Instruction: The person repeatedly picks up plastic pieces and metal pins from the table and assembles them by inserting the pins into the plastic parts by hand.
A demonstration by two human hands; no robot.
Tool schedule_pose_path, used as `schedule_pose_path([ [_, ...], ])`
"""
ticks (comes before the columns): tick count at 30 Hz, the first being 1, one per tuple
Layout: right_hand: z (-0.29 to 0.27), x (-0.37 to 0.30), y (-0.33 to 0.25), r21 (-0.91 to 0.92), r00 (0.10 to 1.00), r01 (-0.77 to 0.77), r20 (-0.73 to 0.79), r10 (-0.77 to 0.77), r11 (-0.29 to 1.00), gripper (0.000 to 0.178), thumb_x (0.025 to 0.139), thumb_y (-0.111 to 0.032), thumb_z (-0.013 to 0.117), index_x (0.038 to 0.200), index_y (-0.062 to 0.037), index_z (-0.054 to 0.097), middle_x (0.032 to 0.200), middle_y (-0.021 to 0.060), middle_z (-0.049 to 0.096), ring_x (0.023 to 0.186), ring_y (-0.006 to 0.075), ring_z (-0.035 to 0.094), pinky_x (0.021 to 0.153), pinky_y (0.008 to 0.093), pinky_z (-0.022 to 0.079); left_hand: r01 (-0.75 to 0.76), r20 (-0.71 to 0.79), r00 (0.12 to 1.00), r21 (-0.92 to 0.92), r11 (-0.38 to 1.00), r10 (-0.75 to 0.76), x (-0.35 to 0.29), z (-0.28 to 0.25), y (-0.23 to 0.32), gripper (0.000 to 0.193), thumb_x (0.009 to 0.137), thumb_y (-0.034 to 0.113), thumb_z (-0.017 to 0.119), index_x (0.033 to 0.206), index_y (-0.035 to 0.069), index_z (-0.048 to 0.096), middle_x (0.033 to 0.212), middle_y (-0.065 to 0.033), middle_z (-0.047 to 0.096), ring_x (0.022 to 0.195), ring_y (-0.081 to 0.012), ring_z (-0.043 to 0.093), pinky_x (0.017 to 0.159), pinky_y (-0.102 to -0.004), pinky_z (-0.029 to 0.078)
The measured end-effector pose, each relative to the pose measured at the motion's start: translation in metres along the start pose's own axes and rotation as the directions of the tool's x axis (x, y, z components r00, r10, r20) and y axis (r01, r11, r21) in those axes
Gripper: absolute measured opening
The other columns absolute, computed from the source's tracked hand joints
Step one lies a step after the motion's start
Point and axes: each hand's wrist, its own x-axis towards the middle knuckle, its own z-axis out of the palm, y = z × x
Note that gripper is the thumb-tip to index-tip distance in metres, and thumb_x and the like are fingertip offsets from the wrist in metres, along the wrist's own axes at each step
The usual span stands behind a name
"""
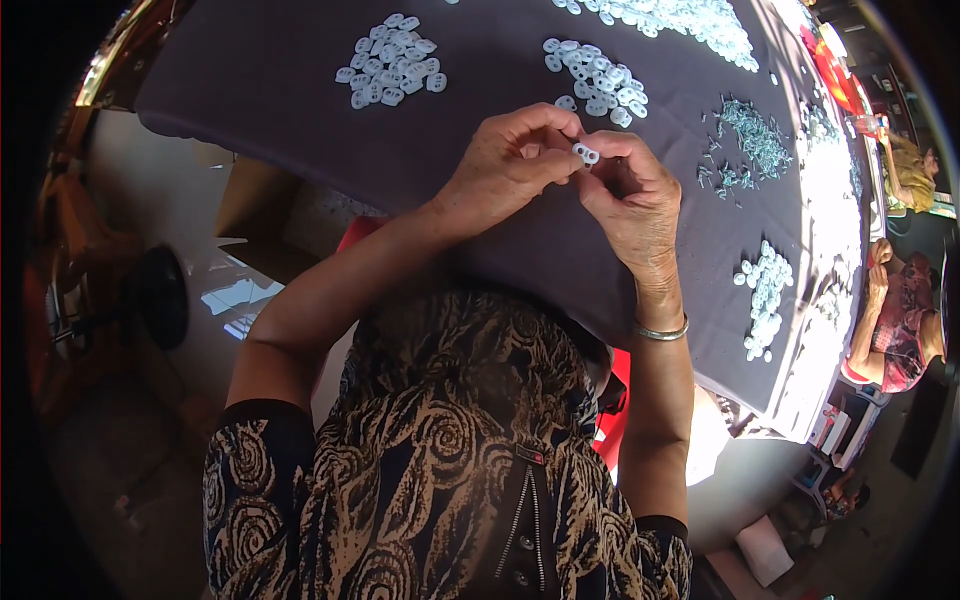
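Close to the table's front edge, a small white oval plastic piece with two holes (586, 154) sits between the fingertips of both hands. My left hand (515, 165) pinches it from the left with thumb and forefinger. From the right, the thumb and fingers of my right hand (635, 195) close on the same piece; a metal bangle circles that wrist. Just beyond my fingers lies a loose pile of similar white pieces (600, 82). Another heap of white oval pieces (390, 62) lies farther left. Whether a smaller part is also between my fingertips, I cannot tell.
Dark cloth covers the table (480, 60). A large spread of white parts (690, 25) lies at the back, small metal screws (755, 140) to the right, and small white parts (765, 300) nearer. Other people (895, 320) sit beyond the sunlit right side. An open cardboard box (258, 205) stands below left.
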Motion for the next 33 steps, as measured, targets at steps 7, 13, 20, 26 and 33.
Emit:
schedule_pose_path([
  [7, 0.002, 0.002, -0.006, -0.118, 0.998, 0.060, 0.000, -0.061, 0.991, 0.031, 0.075, 0.016, 0.060, 0.100, -0.0025, 0.062, 0.093, -0.0011, 0.063, 0.074, 0.0038, 0.060, 0.065, 0.0178, 0.049, -0.023, 0.031, 0.999, 0.104, 0.994, 0.020, 0.003, -0.009, -0.007, 0.018, 0.088, 0.012, 0.065, 0.106, 0.008, 0.062, 0.090, 0.0021, 0.061, 0.072, -0.0049, 0.055, 0.058, -0.0187, 0.042],
  [13, 0.003, 0.002, -0.007, -0.144, 0.997, 0.078, -0.011, -0.080, 0.987, 0.032, 0.073, 0.014, 0.064, 0.099, -0.0041, 0.063, 0.094, 0.0002, 0.063, 0.072, 0.0035, 0.059, 0.062, 0.0181, 0.049, -0.099, 0.051, 0.994, 0.086, 0.991, 0.095, 0.003, -0.008, -0.009, 0.017, 0.089, 0.010, 0.064, 0.105, 0.006, 0.061, 0.090, 0.0022, 0.060, 0.070, -0.0043, 0.051, 0.059, -0.0181, 0.041],
  [20, 0.005, 0.001, -0.006, -0.184, 0.995, 0.095, -0.018, -0.100, 0.978, 0.036, 0.071, 0.009, 0.071, 0.102, -0.0050, 0.061, 0.093, 0.0001, 0.063, 0.068, 0.0032, 0.057, 0.058, 0.0191, 0.048, -0.025, 0.026, 0.999, 0.111, 0.994, 0.022, 0.002, -0.005, -0.007, 0.020, 0.090, 0.008, 0.063, 0.109, 0.005, 0.059, 0.083, 0.0019, 0.059, 0.068, -0.0039, 0.049, 0.058, -0.0185, 0.040],
  [26, -0.002, 0.004, -0.015, -0.385, 0.986, 0.165, 0.082, -0.145, 0.908, 0.038, 0.070, -0.003, 0.078, 0.103, -0.0051, 0.059, 0.086, 0.0039, 0.061, 0.061, 0.0111, 0.057, 0.055, 0.0251, 0.049, 0.032, 0.044, 0.998, 0.127, 0.991, -0.038, 0.002, -0.008, -0.003, 0.023, 0.089, 0.008, 0.063, 0.112, 0.005, 0.058, 0.081, 0.0017, 0.059, 0.069, -0.0036, 0.050, 0.058, -0.0187, 0.040],
  [33, -0.003, 0.003, -0.018, -0.522, 0.959, 0.217, 0.272, -0.080, 0.825, 0.020, 0.083, -0.015, 0.067, 0.088, -0.0025, 0.053, 0.084, 0.0128, 0.060, 0.072, 0.0352, 0.060, 0.062, 0.0393, 0.050, 0.066, 0.114, 0.989, 0.193, 0.979, -0.089, 0.003, -0.011, 0.004, 0.027, 0.088, 0.006, 0.061, 0.115, 0.007, 0.059, 0.079, 0.0025, 0.058, 0.070, -0.0038, 0.051, 0.061, -0.0198, 0.042],
])
